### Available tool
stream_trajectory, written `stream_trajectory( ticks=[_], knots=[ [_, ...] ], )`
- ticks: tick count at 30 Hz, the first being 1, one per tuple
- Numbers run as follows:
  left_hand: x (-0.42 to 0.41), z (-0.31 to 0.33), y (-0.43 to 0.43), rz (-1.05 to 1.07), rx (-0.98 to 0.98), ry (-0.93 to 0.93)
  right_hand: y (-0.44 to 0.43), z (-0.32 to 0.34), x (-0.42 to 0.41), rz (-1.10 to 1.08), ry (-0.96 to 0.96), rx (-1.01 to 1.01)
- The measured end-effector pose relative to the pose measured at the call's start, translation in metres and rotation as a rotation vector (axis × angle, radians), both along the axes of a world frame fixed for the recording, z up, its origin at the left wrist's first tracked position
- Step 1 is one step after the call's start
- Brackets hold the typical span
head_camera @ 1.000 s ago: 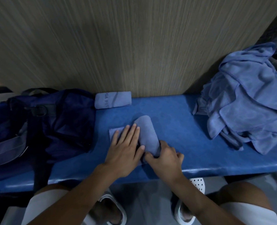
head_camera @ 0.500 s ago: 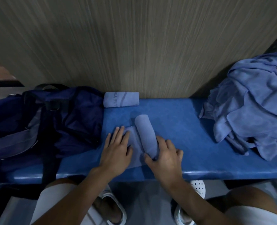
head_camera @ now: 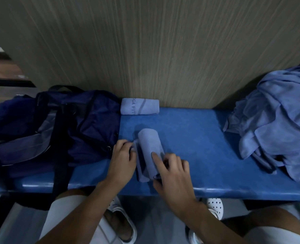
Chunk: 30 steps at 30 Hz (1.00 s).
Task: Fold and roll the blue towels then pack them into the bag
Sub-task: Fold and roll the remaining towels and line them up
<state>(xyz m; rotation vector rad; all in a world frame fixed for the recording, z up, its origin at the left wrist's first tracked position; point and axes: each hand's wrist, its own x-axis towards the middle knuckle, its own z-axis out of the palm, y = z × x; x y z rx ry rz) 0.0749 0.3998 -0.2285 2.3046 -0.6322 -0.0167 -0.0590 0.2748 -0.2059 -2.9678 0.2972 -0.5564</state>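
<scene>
- The right hand [head_camera: 173, 175], low and centre in the frame, is at the near end of the partly rolled light blue cloth towel [head_camera: 149, 147]. Its index finger lies straight along the top of the roll, and its other fingers [head_camera: 176, 160] are curled against the roll's right flank. The thumb seems tucked at the near end, so it grips the roll.
- The left hand [head_camera: 122, 159] is just left of the roll. Its fingers [head_camera: 125, 143] are curled over the left edge of the short flat tail not yet wound in, and they appear to pinch it.
- The roll lies between the two hands on the long blue padded worktop [head_camera: 198, 147]. Its long axis runs from the near edge away towards the wall, leaning slightly left at the far end. Little tail is left, so the last turn should go leftwards, towards the left hand.
- The dark navy fabric bag [head_camera: 48, 127] lies slumped at the left of the frame, just beside the left hand. The left hand looks better placed than the right to reach it.
- A loose heap of light blue towels [head_camera: 277, 120] lies at the right of the frame, well apart from both hands.
- Farthest, upper centre, a finished light blue towel roll with printed lettering [head_camera: 139, 106] lies crosswise against the grey-brown grained wall panel [head_camera: 163, 50], touching the bag's edge.
</scene>
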Motion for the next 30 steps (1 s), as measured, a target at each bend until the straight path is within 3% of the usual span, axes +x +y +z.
stream_trajectory(
  ticks=[10, 14, 17, 20, 23, 27, 30],
  knots=[
    [-0.004, 0.006, -0.005, 0.012, -0.036, 0.184, 0.008, 0.003, 0.001, 0.228, 0.176, 0.005],
    [-0.003, 0.007, -0.003, 0.025, -0.071, 0.219, 0.008, 0.007, -0.005, 0.302, 0.141, 0.15],
    [-0.002, 0.006, -0.003, 0.016, -0.122, 0.227, 0.013, 0.005, -0.003, 0.122, 0.033, 0.373],
    [-0.004, 0.006, -0.005, -0.036, -0.129, 0.218, 0.02, 0.003, 0.004, -0.064, 0.148, 0.497],
    [-0.002, 0.006, -0.002, -0.148, -0.065, 0.116, 0.025, 0.007, 0.011, -0.159, 0.188, 0.677],
    [0.014, 0.008, 0.006, -0.41, 0.228, -0.299, 0.021, 0.016, 0.022, -0.244, 0.211, 0.892],
    [0.023, 0.014, 0.006, -0.512, 0.383, -0.445, 0.009, 0.023, 0.026, -0.228, 0.198, 1.01]
  ],
)
